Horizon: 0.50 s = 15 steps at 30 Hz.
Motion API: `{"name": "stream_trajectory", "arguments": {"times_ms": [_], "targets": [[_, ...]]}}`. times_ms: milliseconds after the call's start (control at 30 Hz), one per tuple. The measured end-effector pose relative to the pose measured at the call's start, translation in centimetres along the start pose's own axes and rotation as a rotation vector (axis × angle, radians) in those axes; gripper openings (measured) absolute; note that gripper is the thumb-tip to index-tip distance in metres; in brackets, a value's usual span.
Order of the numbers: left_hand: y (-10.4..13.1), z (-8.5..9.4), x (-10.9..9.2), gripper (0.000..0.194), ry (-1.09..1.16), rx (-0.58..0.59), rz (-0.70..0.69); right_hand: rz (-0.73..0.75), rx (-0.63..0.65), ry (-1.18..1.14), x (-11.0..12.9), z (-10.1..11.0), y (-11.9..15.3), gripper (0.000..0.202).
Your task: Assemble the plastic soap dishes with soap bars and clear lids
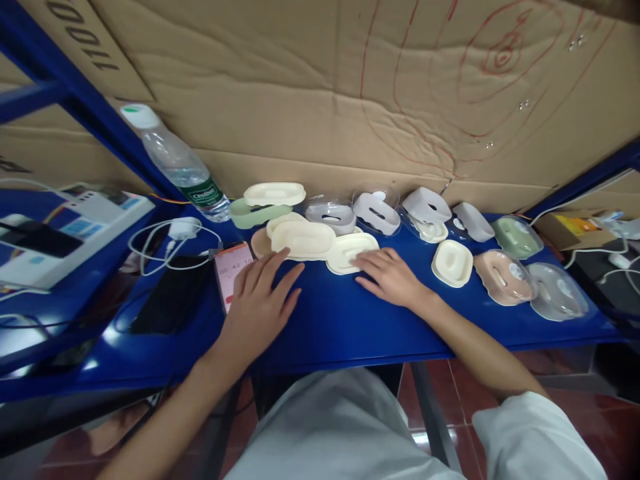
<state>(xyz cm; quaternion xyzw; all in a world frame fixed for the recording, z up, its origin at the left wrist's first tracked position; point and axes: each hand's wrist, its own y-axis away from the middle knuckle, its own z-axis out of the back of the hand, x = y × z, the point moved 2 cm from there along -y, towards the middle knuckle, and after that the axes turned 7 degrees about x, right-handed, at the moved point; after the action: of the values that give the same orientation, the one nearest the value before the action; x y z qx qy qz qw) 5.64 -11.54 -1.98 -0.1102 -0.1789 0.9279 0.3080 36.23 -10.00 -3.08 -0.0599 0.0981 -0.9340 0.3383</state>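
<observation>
My left hand (260, 303) is open with its fingers spread, the fingertips at the near edge of a cream oval plastic piece (303, 239). That piece overlaps other cream and tan pieces. My right hand (393, 277) rests its outstretched fingertips on a second cream piece (345, 257) with a raised oval centre, holding nothing. Behind them lie a cream oval piece (275, 194) on a pale green one (257, 213), and a lilac slotted cover (331, 217) under clear plastic. To the right of my right hand is a squarish cream piece (453, 263).
More slotted covers, lilac (427, 204), pink (503, 275), green (515, 237) and clear (557, 291), line the blue table (340, 327). At left are a water bottle (183, 167), a phone showing a timer (235, 267), a white charger (184, 228) and a power strip (95, 233). Cardboard (280, 80) stands behind.
</observation>
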Motion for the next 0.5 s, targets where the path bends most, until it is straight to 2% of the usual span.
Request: {"name": "stream_trajectory", "arguments": {"times_ms": [67,167,233,333,400,500], "targets": [[-1.9,0.1,1.5,0.035,-0.048,0.031,-0.033,0.049,0.020,-0.037,0.8,-1.2,0.1,0.036],[-4.3,0.1,2.2,0.032,-0.057,0.050,-0.083,0.057,0.007,-0.122,0.4,-1.0,1.3,0.039],[-5.5,0.1,1.3,0.035,-0.031,0.061,-0.131,-0.002,-0.047,-0.148,-0.5,-0.1,1.6,0.046],[-6.5,-0.2,-1.1,0.035,0.049,0.091,-0.245,-0.206,-0.169,-0.107,-3.1,0.9,0.8,0.054],[-6.6,-1.0,-2.6,0.031,0.067,0.153,-0.341,-0.327,-0.198,-0.065,-5.2,0.7,-0.2,0.059],[-6.0,-2.2,-3.6,0.028,0.055,0.228,-0.417,-0.405,-0.177,-0.017,-7.5,-0.6,-1.6,0.064]]}}
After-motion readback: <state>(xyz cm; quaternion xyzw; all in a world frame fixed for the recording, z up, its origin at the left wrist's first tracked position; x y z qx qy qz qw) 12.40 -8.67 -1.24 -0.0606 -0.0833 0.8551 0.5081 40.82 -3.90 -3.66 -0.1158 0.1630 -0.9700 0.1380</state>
